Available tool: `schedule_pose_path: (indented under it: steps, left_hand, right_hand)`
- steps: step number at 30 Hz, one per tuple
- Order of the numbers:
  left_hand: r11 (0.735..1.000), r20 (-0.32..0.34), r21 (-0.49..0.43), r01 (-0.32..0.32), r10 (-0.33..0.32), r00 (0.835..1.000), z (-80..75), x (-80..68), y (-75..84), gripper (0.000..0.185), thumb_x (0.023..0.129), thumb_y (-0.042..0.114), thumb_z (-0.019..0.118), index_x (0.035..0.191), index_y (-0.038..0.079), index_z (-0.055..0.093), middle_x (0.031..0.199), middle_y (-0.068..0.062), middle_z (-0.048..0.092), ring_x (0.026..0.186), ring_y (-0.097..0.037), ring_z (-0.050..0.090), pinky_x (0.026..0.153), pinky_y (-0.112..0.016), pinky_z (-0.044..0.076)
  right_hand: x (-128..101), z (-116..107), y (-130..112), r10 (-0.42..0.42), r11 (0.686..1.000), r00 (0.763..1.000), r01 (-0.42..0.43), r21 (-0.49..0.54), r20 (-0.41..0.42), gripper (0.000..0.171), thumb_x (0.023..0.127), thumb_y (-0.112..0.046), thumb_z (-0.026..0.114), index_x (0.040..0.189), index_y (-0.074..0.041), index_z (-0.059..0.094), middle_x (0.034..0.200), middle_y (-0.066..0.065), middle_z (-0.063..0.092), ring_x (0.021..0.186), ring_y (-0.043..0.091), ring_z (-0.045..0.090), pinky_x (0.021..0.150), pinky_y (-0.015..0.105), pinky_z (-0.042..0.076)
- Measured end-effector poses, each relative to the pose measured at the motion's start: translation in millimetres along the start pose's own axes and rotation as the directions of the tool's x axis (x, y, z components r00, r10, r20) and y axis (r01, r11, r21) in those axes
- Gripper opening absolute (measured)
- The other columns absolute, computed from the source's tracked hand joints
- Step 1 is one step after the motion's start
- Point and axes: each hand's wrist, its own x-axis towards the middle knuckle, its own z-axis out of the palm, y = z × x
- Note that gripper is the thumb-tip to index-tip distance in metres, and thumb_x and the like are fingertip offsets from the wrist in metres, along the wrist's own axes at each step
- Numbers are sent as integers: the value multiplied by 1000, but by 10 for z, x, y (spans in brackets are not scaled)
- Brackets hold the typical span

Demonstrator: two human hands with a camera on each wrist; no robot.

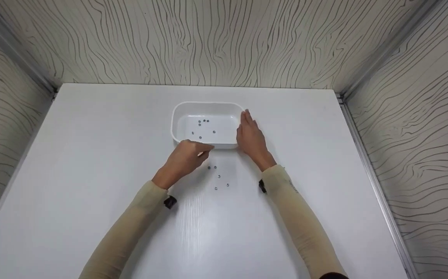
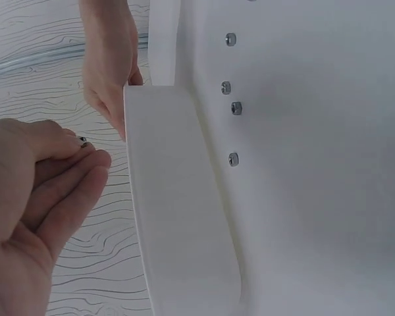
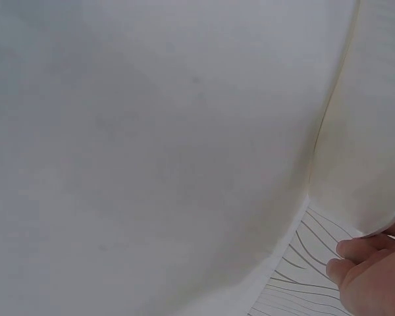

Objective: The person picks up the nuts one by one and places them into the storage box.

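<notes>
A white rectangular tray (image 1: 177,116) stands mid-table with several small metal nuts (image 1: 204,123) inside. My left hand (image 1: 204,151) hovers at the tray's front rim. Thumb and fingertips pinch one small nut (image 2: 83,140), seen in the left wrist view next to the tray's front wall (image 2: 178,197). My right hand (image 1: 247,121) lies with straight fingers flat against the tray's right side and holds nothing. Its fingers (image 3: 365,263) show at the lower right of the right wrist view, beside the tray wall (image 3: 184,131). Several loose nuts (image 1: 218,176) lie on the table between my forearms.
The white table (image 1: 92,155) stretches wide on both sides of the tray. Wood-grain panels (image 1: 208,38) wall it in at the back, left and right. The loose nuts (image 2: 234,108) lie just in front of the tray.
</notes>
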Motion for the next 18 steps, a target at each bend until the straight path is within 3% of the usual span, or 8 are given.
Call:
schedule_pose_path:
  steps: [3,10,18]
  left_hand:
    - [996,19,-64,61,-60,998,-19,43,-27,22,94,-2,71,110,6,83,103,-10,83,79,-15,75,72,-33,64]
    - [964,51,-207,167,-160,986,-55,130,-61,21,96,-1,69,113,2,81,111,-16,80,103,-25,80,88,-36,67]
    - [909,63,-311,276,-270,961,-73,238,-156,18,98,5,71,112,4,82,111,-13,81,101,-22,80,86,-35,67]
  right_hand:
    - [-2,0,4,2,1000,1000,-2,-4,5,56,112,-17,39,162,4,29,174,19,25,161,31,29,134,47,28]
    - [1,-5,-1,19,1000,999,-19,9,26,56,113,-18,38,164,3,27,175,18,23,163,30,27,135,46,25]
    - [-2,1,5,20,1000,1000,-21,11,17,56,113,-19,38,164,2,27,175,17,23,163,29,27,135,45,25]
